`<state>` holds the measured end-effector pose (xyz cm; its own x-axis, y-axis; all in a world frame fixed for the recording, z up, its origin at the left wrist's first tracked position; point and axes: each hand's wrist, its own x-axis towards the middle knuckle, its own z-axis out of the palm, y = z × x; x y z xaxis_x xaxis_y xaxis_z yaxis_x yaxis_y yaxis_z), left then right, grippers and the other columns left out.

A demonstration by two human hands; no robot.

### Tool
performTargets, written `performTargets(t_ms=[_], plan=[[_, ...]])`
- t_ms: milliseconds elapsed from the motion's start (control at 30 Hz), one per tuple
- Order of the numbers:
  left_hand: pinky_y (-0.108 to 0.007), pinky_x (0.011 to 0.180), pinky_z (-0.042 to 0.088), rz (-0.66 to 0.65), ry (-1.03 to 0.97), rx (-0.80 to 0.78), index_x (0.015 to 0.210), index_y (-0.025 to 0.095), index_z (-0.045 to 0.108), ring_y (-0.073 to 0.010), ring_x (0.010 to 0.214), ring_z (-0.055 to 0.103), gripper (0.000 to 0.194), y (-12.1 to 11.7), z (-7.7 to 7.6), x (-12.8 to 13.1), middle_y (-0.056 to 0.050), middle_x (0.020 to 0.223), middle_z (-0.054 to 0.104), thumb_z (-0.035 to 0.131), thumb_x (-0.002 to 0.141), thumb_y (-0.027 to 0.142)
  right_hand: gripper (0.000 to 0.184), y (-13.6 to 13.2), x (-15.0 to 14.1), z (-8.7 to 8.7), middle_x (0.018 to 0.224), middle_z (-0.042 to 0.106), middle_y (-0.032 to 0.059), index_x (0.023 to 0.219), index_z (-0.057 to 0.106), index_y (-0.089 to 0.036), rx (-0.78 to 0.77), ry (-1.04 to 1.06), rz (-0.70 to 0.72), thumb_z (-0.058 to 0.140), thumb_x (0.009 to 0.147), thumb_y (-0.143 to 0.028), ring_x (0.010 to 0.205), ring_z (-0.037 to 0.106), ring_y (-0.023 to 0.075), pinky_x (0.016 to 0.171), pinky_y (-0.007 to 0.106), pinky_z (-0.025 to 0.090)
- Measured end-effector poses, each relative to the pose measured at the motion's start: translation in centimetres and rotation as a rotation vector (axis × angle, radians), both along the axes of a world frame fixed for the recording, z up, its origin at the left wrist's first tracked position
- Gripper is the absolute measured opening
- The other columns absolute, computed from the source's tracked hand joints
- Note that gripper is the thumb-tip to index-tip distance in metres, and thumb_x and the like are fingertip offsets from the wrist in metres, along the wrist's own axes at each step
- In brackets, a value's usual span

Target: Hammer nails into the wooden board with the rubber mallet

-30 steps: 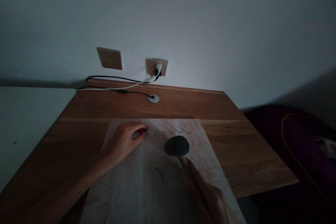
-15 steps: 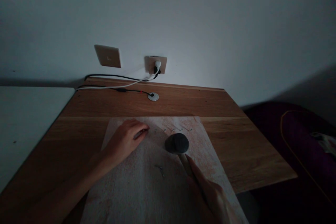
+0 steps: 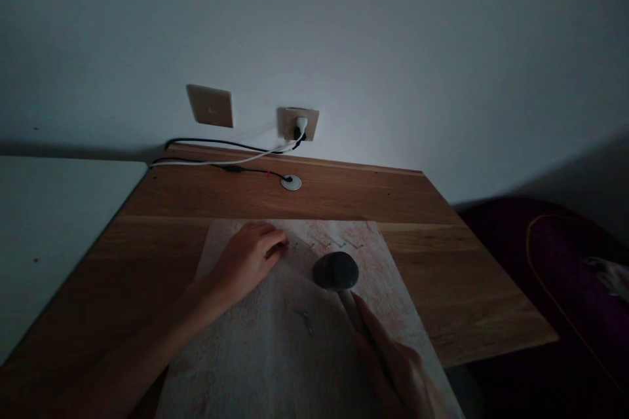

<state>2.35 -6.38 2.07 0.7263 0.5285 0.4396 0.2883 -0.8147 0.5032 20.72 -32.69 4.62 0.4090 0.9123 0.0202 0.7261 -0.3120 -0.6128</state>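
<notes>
My right hand (image 3: 400,366) grips the handle of a mallet (image 3: 336,271) with a dark, rounded head. The head hovers over a pale, worn board (image 3: 236,353), just on the near side of a row of small nails (image 3: 329,246) standing in it. At the left end of that row my left hand (image 3: 255,249) rests low on the board, thumb and forefinger pinched together. Whatever lies between those fingertips is too small and dark to make out. Several loose nails (image 3: 305,321) lie in a little heap nearer to me.
Beneath the board is a wooden tabletop (image 3: 452,281). Black and white cables (image 3: 216,163) run along its back to a wall socket (image 3: 309,126) and a round grommet (image 3: 291,182). A white surface (image 3: 59,222) adjoins at left; something dark purple (image 3: 570,255) is at right.
The view has shifted slightly, so everything sits a little further right. My left fingertips are marginally closer to the leftmost nail. The mallet stays raised in nearly the same place.
</notes>
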Motion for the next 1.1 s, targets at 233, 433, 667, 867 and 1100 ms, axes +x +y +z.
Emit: performTargets(t_ms=[233,433,667,867,1100], plan=[[-0.032,0.08,0.054,0.028,-0.031,-0.066,0.086,0.021,0.072,-0.02,0.084,0.071,0.018,0.0,-0.2,-0.2,0.0,0.086,0.073,0.072,0.092,0.004,0.048,0.1,-0.2,0.8,0.118,0.087,0.0112,0.154,0.066,-0.026,-0.041,0.09,-0.047,0.048,0.112,-0.038,0.1,0.086,0.0293,0.074,0.032,0.07],[-0.033,0.081,0.055,0.029,-0.048,-0.076,0.087,0.021,0.072,-0.0206,0.086,0.072,0.016,-0.1,-0.1,-0.2,-0.001,0.088,0.075,0.073,0.092,0.006,0.051,0.4,-0.1,0.8,0.108,0.089,0.0096,0.154,0.067,-0.027,-0.033,0.092,-0.048,0.049,0.112,-0.05,0.095,0.086,0.028,0.073,0.029,0.067],[-0.035,0.084,0.059,0.054,-0.045,-0.186,0.108,0.022,0.072,-0.0221,0.087,0.076,0.028,-0.1,0.1,-0.3,-0.001,0.091,0.078,0.074,0.087,0.003,0.059,2.0,-0.4,1.9,0.091,0.087,0.0087,0.154,0.067,-0.022,-0.008,0.197,0.003,0.047,0.111,-0.057,0.078,0.083,0.024,0.075,0.032,0.066],[-0.033,0.083,0.061,0.025,-0.088,-0.345,0.116,0.023,0.071,-0.0205,0.087,0.079,0.036,0.2,-0.1,-0.5,0.0,0.094,0.081,0.069,0.087,0.002,0.06,4.3,-0.7,3.3,0.057,0.064,-0.0019,0.155,0.065,-0.017,-0.087,0.159,0.009,0.046,0.111,-0.054,0.045,0.061,0.016,0.042,0.024,0.051],[-0.033,0.083,0.062,-0.003,-0.14,-0.517,0.127,0.023,0.068,-0.0204,0.09,0.081,0.04,0.6,-0.1,-0.6,-0.001,0.099,0.083,0.069,0.089,0.008,0.059,7.5,-0.9,4.4,0.07,0.077,0.0051,0.157,0.059,-0.006,0.024,0.158,0.196,0.044,0.11,-0.038,0.058,0.072,0.0188,0.06,0.03,0.059]])
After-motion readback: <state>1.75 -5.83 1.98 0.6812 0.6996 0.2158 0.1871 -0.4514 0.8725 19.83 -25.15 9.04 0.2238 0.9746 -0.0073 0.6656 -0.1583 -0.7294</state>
